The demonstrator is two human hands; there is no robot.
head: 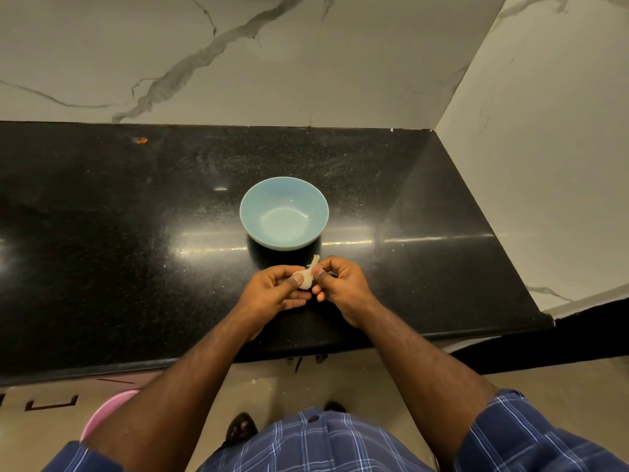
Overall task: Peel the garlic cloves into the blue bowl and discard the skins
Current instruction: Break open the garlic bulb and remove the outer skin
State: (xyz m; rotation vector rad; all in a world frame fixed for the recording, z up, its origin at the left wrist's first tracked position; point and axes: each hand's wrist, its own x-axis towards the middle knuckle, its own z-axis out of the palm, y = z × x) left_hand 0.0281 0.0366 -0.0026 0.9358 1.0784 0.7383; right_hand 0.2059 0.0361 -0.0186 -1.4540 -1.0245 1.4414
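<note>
The left hand (pixel 277 291) and right hand (pixel 340 284) cover most of the garlic (pixel 306 277) pinched between them; only its pale middle and stalk tip show. Whether any skin is loose is too small to tell. Below the left hand, the forearm hides most of a pink basin (pixel 105 412). The worktop (pixel 102 233) runs off the frame's left edge.

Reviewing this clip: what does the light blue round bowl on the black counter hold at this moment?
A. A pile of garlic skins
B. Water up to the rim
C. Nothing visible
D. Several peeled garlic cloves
C: the light blue round bowl shows only its bare glossy inside, while the white garlic bulb sits between the left hand and right hand, nearer the person than the bowl.
</note>
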